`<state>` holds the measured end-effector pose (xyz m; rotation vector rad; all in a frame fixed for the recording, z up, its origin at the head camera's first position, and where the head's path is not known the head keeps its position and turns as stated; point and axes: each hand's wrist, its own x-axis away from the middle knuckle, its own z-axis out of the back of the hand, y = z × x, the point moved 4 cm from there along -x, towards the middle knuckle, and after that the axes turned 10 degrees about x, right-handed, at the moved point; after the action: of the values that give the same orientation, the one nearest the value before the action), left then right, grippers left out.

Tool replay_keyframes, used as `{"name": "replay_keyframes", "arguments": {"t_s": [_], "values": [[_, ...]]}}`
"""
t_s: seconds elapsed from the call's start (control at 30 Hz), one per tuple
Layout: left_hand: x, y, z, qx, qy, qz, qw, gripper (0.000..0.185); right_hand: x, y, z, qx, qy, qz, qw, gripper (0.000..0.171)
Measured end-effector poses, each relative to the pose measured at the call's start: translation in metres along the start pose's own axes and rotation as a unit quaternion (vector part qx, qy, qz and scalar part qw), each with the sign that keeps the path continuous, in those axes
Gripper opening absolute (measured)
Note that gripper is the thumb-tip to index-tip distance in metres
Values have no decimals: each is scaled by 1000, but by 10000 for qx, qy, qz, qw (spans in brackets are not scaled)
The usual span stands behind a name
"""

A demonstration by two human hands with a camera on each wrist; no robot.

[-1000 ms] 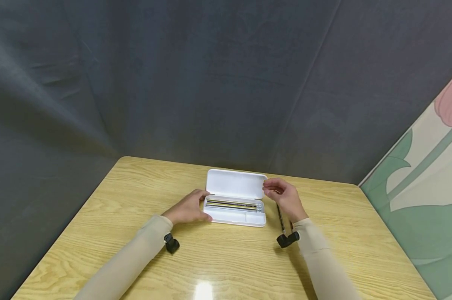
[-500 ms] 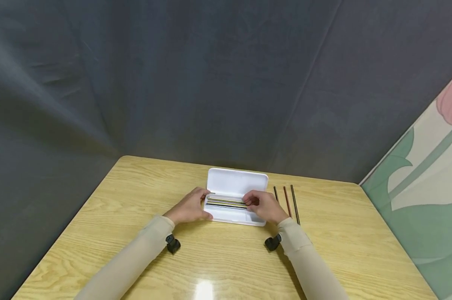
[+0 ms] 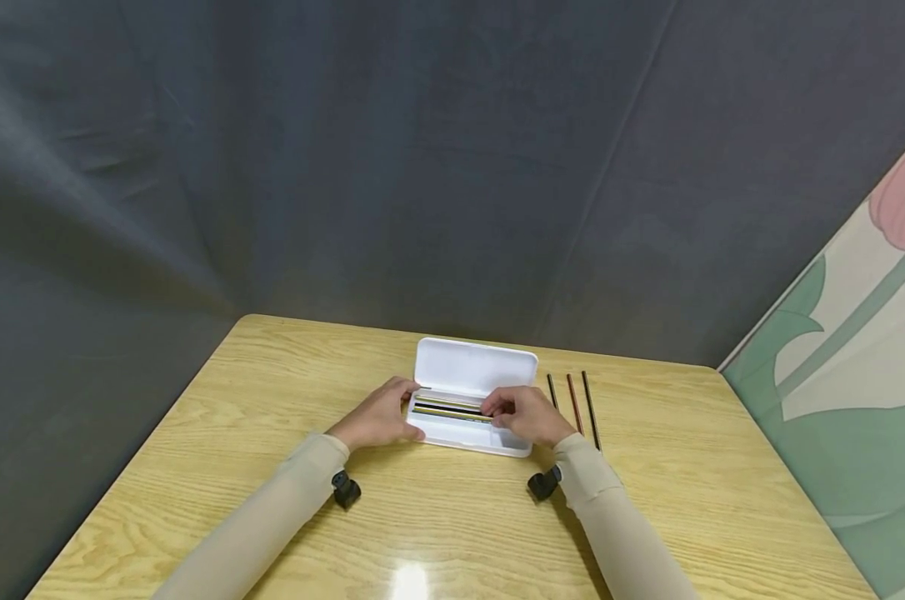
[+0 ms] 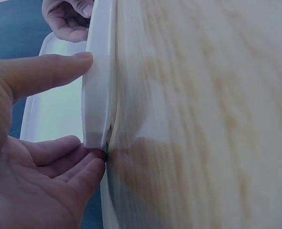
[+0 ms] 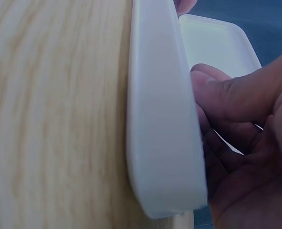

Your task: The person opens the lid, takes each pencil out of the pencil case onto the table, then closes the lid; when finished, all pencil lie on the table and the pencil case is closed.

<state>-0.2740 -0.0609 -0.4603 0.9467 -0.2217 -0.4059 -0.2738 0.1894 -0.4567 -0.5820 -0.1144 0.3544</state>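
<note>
A white pencil case (image 3: 452, 432) lies on the wooden table, its lid (image 3: 473, 367) raised at the back. Several striped pencils (image 3: 445, 408) in yellow, black and white lie lengthwise in its rear compartment. My left hand (image 3: 377, 414) grips the case's left end, thumb at the front side and fingers round the rear corner. Over the right part of the case, my right hand (image 3: 527, 414) pinches the end of a pencil with curled fingers. In the right wrist view the case's wall (image 5: 162, 109) hides those fingertips and what they hold.
Right of the case, a red pencil (image 3: 575, 402) lies between two dark pencils, the outer (image 3: 591, 410) and the inner (image 3: 552, 388), partly behind my right hand. A dark curtain (image 3: 422, 167) hangs behind the table (image 3: 437, 517), and a flower-patterned cloth (image 3: 857, 400) is at right.
My right hand has moved from beside the lid's right edge left and down into the case, uncovering the loose pencils. The pencils inside have shifted slightly. My left hand stays put.
</note>
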Motion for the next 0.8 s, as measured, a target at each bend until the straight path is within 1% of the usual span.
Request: {"name": "replay_keyframes", "arguments": {"t_s": [0.13,0.33,0.47,0.57,0.67,0.73,0.8], "values": [[0,-2,0,-101,-67,40,9999,80,-2,1,-2,18,-24,78,10000,24],[1,1,1,-132,-52,31,9999,80,-6,0,-5,170,-1,203,9996,30],[1,-1,2,-203,-5,-37,9998,80,-7,0,-5,185,74,201,9996,30],[0,-3,2,-218,20,-78,9997,80,-6,0,-1,155,206,202,9995,28],[-2,-6,1,-157,35,-110,9998,80,-3,1,10,-162,440,111,9988,23],[-3,-7,1,-123,40,-116,9998,79,0,2,20,-572,666,56,9961,18],[-4,-8,2,-95,24,-121,9999,80,4,3,33,-1043,920,-12,9903,16]]}}
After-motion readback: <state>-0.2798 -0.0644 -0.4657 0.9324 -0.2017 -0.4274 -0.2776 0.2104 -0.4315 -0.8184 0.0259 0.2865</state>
